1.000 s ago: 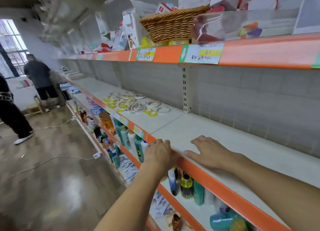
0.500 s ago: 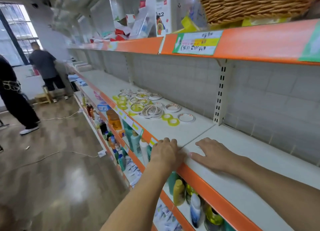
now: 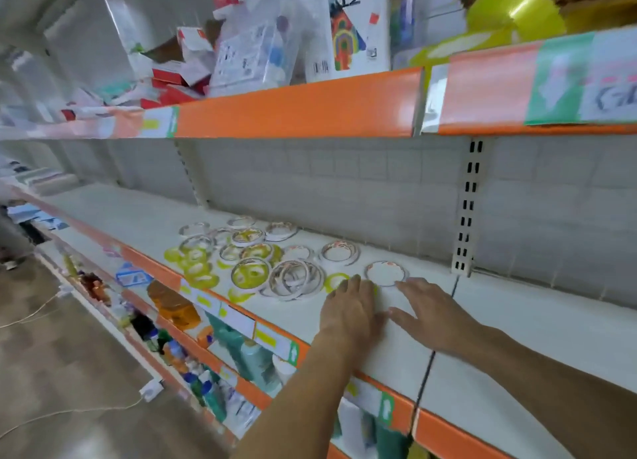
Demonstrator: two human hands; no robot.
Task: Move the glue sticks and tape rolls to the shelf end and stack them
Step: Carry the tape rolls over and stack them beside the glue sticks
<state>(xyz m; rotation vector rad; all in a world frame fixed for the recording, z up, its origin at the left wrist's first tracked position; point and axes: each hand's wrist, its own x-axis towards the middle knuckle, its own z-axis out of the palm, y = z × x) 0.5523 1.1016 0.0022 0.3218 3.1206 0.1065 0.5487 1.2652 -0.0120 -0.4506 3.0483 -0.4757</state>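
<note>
At far left a brown floor [image 3: 51, 372] runs along the shelving, with a thin cable [image 3: 69, 412] and a white plug block [image 3: 150, 389] lying on it. The lower shelf [image 3: 103, 279], edged in orange, is crowded with bottles [image 3: 248, 355] and an orange packet [image 3: 174, 305].

The middle shelf [image 3: 144, 217] is a pale board with an orange front lip carrying price labels [image 3: 241, 317]. Its left stretch lies bare back to the grey tiled rear panel. Further right the tape rolls [image 3: 255, 258] lie flat in a loose cluster, yellow-green and white rings, some overlapping, from near the front lip almost to the rear wall. One white roll [image 3: 385, 273] sits apart at the cluster's right edge.

The left hand [image 3: 351, 310] lies palm down on the board, fingers straight and released, its tips over a yellow roll [image 3: 333, 282] at the cluster's near right corner. Just beside it the right hand [image 3: 431, 315] is spread flat, fingers released, its fingertips near the lone white roll; whether they touch it I cannot tell. A dark seam [image 3: 427, 362] between boards passes under the right hand, and right of it the shelf is bare board.

Above, the top shelf [image 3: 296, 105] holds boxes [image 3: 355, 27] and a large yellow roll [image 3: 513, 6]. No glue sticks can be made out.
</note>
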